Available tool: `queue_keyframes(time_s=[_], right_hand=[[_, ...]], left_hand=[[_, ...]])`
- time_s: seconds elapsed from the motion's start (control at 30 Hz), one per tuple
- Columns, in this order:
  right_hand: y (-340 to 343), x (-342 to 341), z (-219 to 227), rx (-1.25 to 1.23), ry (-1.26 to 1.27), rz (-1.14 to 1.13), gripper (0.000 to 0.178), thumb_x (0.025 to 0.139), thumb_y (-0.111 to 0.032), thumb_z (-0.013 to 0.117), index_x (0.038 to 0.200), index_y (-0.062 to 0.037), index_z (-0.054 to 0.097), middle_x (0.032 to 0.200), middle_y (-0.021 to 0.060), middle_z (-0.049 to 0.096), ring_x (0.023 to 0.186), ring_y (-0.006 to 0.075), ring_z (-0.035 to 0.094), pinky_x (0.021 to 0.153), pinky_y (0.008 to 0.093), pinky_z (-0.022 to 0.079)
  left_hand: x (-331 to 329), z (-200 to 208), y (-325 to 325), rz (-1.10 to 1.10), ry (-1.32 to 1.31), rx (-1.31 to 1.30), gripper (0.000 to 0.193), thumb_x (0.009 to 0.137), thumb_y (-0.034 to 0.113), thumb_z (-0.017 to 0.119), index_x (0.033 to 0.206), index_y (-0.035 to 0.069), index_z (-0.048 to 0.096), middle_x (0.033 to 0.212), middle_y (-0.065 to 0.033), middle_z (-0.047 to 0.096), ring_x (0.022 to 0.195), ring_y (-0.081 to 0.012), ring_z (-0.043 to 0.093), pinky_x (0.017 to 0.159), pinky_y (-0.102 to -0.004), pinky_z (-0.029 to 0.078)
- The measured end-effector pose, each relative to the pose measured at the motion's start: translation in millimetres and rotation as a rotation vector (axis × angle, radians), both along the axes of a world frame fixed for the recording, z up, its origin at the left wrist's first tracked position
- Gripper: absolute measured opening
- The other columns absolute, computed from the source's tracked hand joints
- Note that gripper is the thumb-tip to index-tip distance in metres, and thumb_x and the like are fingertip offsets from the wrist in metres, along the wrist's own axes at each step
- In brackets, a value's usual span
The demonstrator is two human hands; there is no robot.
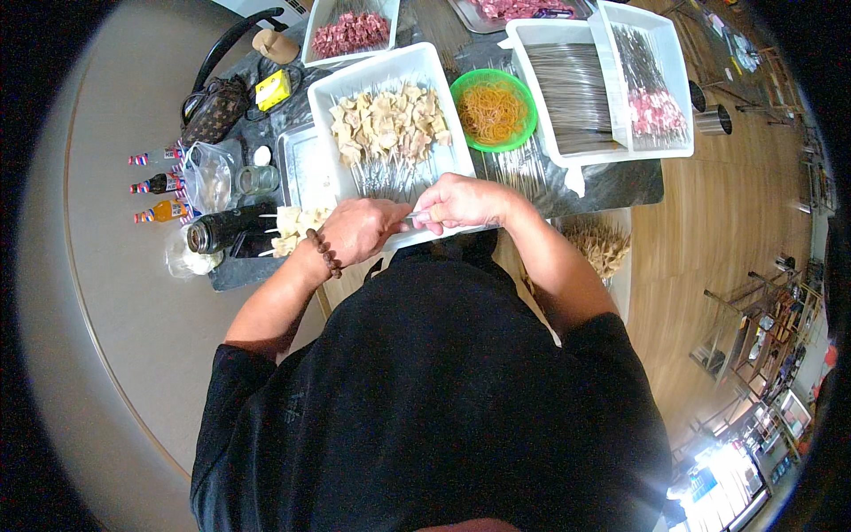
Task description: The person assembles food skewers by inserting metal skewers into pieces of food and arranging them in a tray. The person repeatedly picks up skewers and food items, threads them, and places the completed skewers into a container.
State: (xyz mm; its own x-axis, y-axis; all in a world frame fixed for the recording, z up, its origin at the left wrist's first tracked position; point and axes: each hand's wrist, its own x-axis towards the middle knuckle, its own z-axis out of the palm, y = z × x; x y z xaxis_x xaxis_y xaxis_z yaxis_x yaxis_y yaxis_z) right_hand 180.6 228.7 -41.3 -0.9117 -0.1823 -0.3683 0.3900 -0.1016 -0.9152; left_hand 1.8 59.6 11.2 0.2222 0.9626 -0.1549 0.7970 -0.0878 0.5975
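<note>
Both hands meet over the near edge of a white plastic tray. My left hand, with a brown bead bracelet at the wrist, is closed. My right hand pinches a short grey bit of a metal skewer that shows between the two hands. The rest of it is hidden by the fingers. In the tray lie many metal skewers threaded with pale, folded food pieces, their bare ends toward me. More pale pieces sit beside my left wrist.
Right of the tray stand a green bowl of orange strips and a white bin of bare skewers. Meat skewers lie in a tray behind. Bottles, a glass jar and a black flask crowd the left.
</note>
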Motion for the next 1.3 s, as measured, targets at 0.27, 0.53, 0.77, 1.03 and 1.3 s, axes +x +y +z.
queue_keyframes(time_s=[0.27, 0.53, 0.77, 1.03, 1.3], right_hand=[[80, -11, -89, 0.765, 0.064, -0.924, 0.019, 0.089, -0.015, 0.059, 0.086, -0.0042, 0.075, 0.082, 0.0184, 0.071, 0.076, 0.0354, 0.07, 0.073, 0.0444, 0.056], [119, -27, -104, 1.384, -0.504, -0.368, 0.03, 0.086, -0.02, 0.065, 0.113, -0.0078, 0.07, 0.121, 0.0236, 0.065, 0.109, 0.0392, 0.066, 0.094, 0.0484, 0.054], [126, -27, -111, 1.447, -0.354, -0.568, 0.026, 0.081, -0.026, 0.066, 0.096, -0.0054, 0.074, 0.108, 0.022, 0.069, 0.102, 0.0388, 0.069, 0.087, 0.0472, 0.056], [124, -6, -98, 0.593, -0.059, -1.238, 0.017, 0.079, -0.01, 0.073, 0.09, 0.0037, 0.074, 0.091, 0.0142, 0.074, 0.078, 0.0257, 0.07, 0.077, 0.036, 0.055], [117, 25, -42, -0.513, 0.167, -1.295, 0.014, 0.088, -0.004, 0.065, 0.1, 0.0028, 0.064, 0.093, 0.0131, 0.068, 0.081, 0.0204, 0.065, 0.069, 0.031, 0.051]], left_hand=[[-26, 20, -35, 0.323, 0.146, -0.112, 0.015, 0.095, 0.017, 0.062, 0.101, 0.006, 0.069, 0.085, -0.0214, 0.069, 0.082, -0.0412, 0.067, 0.068, -0.0498, 0.052], [-85, -3, -131, 0.573, 0.556, -0.416, 0.018, 0.093, 0.017, 0.055, 0.103, 0.012, 0.069, 0.088, -0.0195, 0.071, 0.083, -0.04, 0.07, 0.069, -0.0491, 0.056], [-93, -49, -89, 0.41, 0.824, -0.75, 0.022, 0.095, 0.018, 0.057, 0.099, 0.008, 0.077, 0.102, -0.0125, 0.077, 0.096, -0.0262, 0.075, 0.076, -0.0401, 0.06], [-85, -110, -37, 0.284, 0.933, -0.892, 0.021, 0.091, 0.017, 0.066, 0.108, 0.012, 0.077, 0.111, -0.0073, 0.076, 0.103, -0.0262, 0.073, 0.081, -0.0428, 0.059], [-96, -104, -37, 0.388, 0.929, -0.864, 0.03, 0.099, 0.022, 0.052, 0.113, 0.011, 0.076, 0.114, -0.0112, 0.075, 0.105, -0.0278, 0.073, 0.081, -0.0448, 0.06]])
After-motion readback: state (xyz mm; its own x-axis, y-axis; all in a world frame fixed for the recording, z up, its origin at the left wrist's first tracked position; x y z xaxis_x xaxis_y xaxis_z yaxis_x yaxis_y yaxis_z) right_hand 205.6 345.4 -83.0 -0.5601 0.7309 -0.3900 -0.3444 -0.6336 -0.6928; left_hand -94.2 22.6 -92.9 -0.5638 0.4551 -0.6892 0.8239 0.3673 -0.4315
